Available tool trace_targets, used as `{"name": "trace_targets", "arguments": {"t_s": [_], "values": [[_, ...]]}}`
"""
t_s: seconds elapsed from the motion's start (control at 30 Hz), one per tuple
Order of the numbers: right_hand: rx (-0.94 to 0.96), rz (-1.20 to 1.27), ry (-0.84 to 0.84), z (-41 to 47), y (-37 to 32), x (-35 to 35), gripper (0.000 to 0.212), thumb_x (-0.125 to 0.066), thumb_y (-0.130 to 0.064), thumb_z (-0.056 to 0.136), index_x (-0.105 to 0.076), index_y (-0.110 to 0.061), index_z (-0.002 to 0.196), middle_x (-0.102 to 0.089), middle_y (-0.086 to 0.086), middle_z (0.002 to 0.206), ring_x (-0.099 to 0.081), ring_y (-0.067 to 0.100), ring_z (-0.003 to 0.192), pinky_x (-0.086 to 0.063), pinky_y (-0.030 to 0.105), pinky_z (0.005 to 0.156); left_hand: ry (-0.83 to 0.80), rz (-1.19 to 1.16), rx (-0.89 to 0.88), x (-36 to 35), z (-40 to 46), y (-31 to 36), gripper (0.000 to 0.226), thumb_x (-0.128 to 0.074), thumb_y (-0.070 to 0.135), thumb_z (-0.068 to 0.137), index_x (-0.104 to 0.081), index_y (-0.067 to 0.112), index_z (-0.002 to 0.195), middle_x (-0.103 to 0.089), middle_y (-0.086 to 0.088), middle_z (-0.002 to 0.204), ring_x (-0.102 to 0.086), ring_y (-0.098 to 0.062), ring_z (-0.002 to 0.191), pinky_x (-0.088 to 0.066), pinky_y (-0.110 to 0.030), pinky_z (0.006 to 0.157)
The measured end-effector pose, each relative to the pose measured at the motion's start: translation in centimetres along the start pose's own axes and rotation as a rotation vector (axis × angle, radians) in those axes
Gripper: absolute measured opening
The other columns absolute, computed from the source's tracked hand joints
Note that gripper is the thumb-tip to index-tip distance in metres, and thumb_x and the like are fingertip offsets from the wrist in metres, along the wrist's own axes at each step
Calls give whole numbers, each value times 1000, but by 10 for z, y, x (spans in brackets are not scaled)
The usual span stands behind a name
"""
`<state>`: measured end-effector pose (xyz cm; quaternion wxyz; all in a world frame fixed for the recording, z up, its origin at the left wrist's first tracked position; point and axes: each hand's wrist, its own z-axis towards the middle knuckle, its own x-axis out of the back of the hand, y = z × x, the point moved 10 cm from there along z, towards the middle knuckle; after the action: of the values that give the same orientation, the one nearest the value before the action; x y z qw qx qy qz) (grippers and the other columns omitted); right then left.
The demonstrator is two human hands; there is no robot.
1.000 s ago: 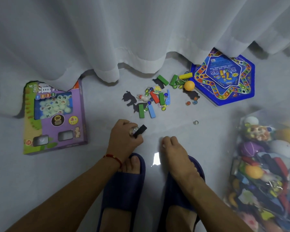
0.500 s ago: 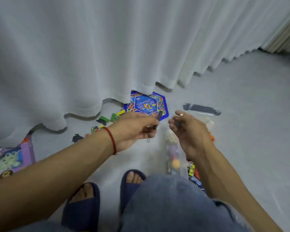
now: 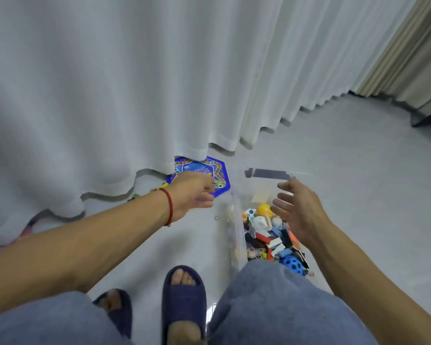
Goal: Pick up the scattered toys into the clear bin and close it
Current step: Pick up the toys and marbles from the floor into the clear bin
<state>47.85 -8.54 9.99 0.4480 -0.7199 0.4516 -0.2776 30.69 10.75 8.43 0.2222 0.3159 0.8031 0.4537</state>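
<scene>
The clear bin (image 3: 234,220) stands on the floor at centre right, its dark handle (image 3: 266,173) at the far end. Inside lie mixed toys, among them a yellow ball (image 3: 263,209) and a blue holed ball (image 3: 291,263). My right hand (image 3: 300,210) hovers over the bin's right side, fingers spread, holding nothing. My left hand (image 3: 193,192) is just left of the bin, back up and blurred, thumb and fingers apart with nothing seen between them. A blue hexagonal game board (image 3: 218,174) lies beyond it. A small marble (image 3: 216,217) rests on the floor beside the bin.
A white curtain (image 3: 135,95) hangs across the back and drapes over part of the board. Green pieces (image 3: 135,196) peek out behind my left forearm. A purple box edge (image 3: 31,224) shows under the curtain at far left. My knees and slippered feet (image 3: 183,295) fill the bottom.
The black piece seen in my left hand earlier is no longer visible. Both hands have opened and spread apart, the right one now over the bin. The view has swung right and up.
</scene>
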Motion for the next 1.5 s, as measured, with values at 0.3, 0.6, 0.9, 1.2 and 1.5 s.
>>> {"name": "trace_targets", "arguments": {"t_s": [0.3,0.6,0.9,1.2,1.5], "values": [[343,-1021,-321,24,62,-191,22,-59,-29,91,-64,-16,108,-65,2,106,-60,22,98,-45,29,78,439,319,178,214,-6,-141,15,-62,5,87,-66,10,100,-64,-15,96,-61,-25,78,-59,-36,70],[-39,-1333,165,134,210,-174,70,-62,-19,82,-32,-11,144,-16,13,160,-29,33,142,-36,44,108,540,488,203,251,23,-216,30,-58,8,83,-62,20,111,-62,-1,109,-58,-20,98,-50,-35,87],[263,-1505,303,206,219,-174,48,-51,-9,83,-46,9,127,-53,28,126,-49,43,110,-40,45,97,828,525,-104,278,38,-207,26,-64,1,80,-62,14,102,-58,-4,96,-58,-21,85,-51,-36,82],[424,-1109,4,146,219,-226,15,-53,-7,97,-64,-8,108,-51,11,116,-54,18,87,-45,28,83,691,573,-112,287,73,-225,80,-79,19,73,-36,16,140,-25,-3,137,-49,-19,111,-49,-35,98],[674,-1186,-634,39,271,-379,21,-46,-38,101,-52,-18,101,-58,0,87,-53,15,71,-44,31,65,565,800,-2,313,104,-226,106,-85,49,62,-34,9,145,-29,-10,151,-34,-27,136,-36,-39,112]]}}
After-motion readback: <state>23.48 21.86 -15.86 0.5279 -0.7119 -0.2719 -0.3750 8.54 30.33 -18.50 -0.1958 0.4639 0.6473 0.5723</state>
